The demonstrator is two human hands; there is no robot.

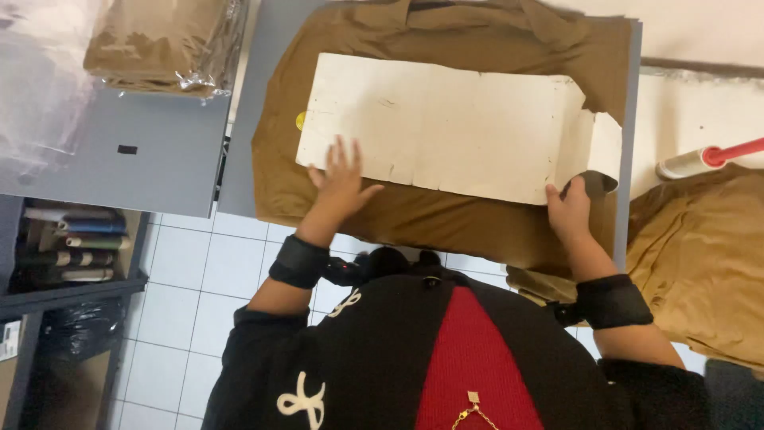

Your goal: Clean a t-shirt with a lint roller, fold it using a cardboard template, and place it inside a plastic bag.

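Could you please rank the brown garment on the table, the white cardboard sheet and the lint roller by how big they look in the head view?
1. Brown garment
2. Cardboard sheet
3. Lint roller, partly cut off by the frame edge

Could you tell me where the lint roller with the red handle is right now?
In the head view, the lint roller with the red handle lies at the far right, beside the grey table, just above the loose tan fabric pile.

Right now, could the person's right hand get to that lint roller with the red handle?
Probably yes. The right hand pinches the white cardboard's corner, and the lint roller lies just beyond the table edge with nothing between them.
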